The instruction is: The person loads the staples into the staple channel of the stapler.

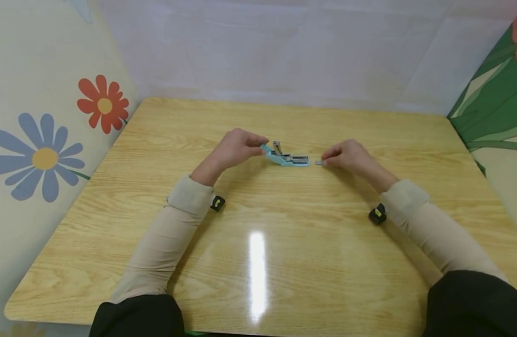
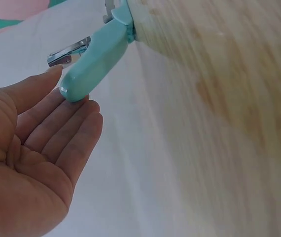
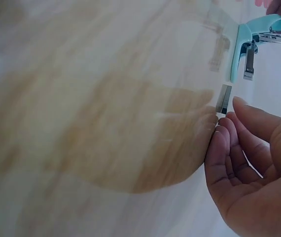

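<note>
A small light-blue stapler [image 1: 295,162] stands on the table with its top swung up and its metal staple channel exposed. My left hand [image 1: 240,149] holds the end of its blue handle [image 2: 93,61] between thumb and fingertips. In the left wrist view the other fingers stretch out below it. Just past the stapler's front end is a short silver strip of staples [image 3: 224,98]. My right hand [image 1: 348,157] pinches the near end of this strip at its fingertips. A small gap separates strip and stapler.
The glossy wood-grain table [image 1: 309,262] reflects a bright light strip near its front. A white sheet [image 1: 292,51] hangs behind its far edge. Flower-painted walls [image 1: 26,93] border the left and right. Black wrist cameras [image 1: 217,203] sit at both cuffs.
</note>
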The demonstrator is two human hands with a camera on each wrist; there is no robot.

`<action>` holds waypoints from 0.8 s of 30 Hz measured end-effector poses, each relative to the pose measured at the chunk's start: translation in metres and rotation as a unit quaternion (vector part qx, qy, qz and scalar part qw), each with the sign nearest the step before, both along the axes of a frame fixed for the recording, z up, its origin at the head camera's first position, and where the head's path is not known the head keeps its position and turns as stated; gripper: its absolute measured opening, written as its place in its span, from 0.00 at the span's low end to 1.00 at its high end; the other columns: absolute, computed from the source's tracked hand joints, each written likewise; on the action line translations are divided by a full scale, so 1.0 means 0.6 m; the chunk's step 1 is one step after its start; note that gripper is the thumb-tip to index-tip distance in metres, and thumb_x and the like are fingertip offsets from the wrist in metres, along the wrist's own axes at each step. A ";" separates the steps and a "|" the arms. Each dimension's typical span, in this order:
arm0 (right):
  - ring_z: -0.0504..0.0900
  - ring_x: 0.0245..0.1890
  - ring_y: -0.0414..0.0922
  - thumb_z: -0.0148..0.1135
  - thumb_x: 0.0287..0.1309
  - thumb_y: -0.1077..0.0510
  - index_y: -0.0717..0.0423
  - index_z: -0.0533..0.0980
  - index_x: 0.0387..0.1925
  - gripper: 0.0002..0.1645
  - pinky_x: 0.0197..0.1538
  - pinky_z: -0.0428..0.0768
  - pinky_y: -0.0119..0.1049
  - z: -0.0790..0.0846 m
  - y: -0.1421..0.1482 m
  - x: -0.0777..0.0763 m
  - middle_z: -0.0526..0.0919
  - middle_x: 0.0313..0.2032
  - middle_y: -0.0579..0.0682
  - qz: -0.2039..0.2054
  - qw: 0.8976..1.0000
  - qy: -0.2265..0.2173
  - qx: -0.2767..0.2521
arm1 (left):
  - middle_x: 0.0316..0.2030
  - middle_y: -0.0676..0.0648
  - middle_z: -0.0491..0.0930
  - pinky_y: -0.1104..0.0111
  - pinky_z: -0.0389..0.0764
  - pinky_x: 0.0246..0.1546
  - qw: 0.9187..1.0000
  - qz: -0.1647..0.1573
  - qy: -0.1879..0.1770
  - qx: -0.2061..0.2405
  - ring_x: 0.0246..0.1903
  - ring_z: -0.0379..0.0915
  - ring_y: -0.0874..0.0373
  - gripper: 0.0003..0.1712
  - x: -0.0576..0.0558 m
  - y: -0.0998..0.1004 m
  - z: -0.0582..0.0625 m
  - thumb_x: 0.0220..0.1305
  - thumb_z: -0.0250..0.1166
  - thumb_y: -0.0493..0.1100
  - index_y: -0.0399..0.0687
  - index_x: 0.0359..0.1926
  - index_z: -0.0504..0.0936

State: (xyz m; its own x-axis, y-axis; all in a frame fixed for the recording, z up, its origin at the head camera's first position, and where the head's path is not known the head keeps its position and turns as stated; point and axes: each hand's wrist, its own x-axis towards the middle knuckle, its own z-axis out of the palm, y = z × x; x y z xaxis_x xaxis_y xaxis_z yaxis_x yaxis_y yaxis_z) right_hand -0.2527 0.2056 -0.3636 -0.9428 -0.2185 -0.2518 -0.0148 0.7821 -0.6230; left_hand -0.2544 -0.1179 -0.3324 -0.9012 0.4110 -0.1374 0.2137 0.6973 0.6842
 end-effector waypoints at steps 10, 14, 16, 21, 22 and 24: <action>0.81 0.54 0.52 0.68 0.65 0.54 0.54 0.87 0.48 0.13 0.61 0.75 0.49 -0.005 -0.014 -0.002 0.87 0.53 0.56 0.020 0.999 0.033 0.039 | 0.65 0.47 0.79 0.54 0.78 0.62 1.000 0.006 -0.005 -0.003 0.64 0.75 0.50 0.24 0.002 0.001 -0.002 0.73 0.63 0.46 0.53 0.68 0.77; 0.82 0.51 0.51 0.69 0.64 0.56 0.55 0.86 0.48 0.13 0.58 0.77 0.46 -0.007 -0.020 -0.002 0.88 0.51 0.56 0.024 0.998 0.037 0.040 | 0.65 0.47 0.79 0.54 0.78 0.62 1.000 -0.005 0.001 -0.003 0.64 0.75 0.50 0.24 0.001 0.000 -0.004 0.73 0.63 0.46 0.53 0.68 0.77; 0.83 0.50 0.51 0.69 0.63 0.57 0.56 0.86 0.48 0.13 0.57 0.78 0.45 -0.007 -0.023 -0.002 0.89 0.50 0.56 0.031 0.998 0.044 0.040 | 0.65 0.47 0.79 0.54 0.78 0.62 1.000 -0.009 0.003 -0.004 0.64 0.76 0.50 0.24 0.001 -0.001 -0.004 0.73 0.63 0.46 0.52 0.68 0.77; 0.84 0.49 0.52 0.70 0.61 0.59 0.58 0.86 0.47 0.13 0.58 0.79 0.46 -0.007 -0.028 -0.003 0.89 0.48 0.56 0.044 0.997 0.055 0.040 | 0.65 0.47 0.79 0.54 0.79 0.61 1.000 -0.009 0.007 -0.005 0.63 0.76 0.50 0.24 0.001 -0.003 -0.002 0.73 0.63 0.45 0.52 0.68 0.77; 0.84 0.49 0.52 0.71 0.61 0.59 0.58 0.86 0.47 0.13 0.58 0.78 0.47 -0.007 -0.028 -0.003 0.89 0.48 0.56 0.042 0.997 0.055 0.039 | 0.65 0.47 0.79 0.54 0.79 0.61 1.000 -0.009 0.007 -0.005 0.63 0.76 0.50 0.24 0.001 -0.003 -0.002 0.73 0.63 0.45 0.52 0.68 0.78; 0.84 0.51 0.52 0.70 0.61 0.59 0.58 0.86 0.48 0.14 0.60 0.78 0.48 -0.008 -0.028 -0.004 0.89 0.49 0.56 0.042 0.997 0.053 0.037 | 0.65 0.47 0.79 0.54 0.79 0.61 1.000 -0.008 0.007 -0.004 0.64 0.76 0.50 0.24 0.000 -0.004 -0.002 0.73 0.63 0.46 0.51 0.68 0.78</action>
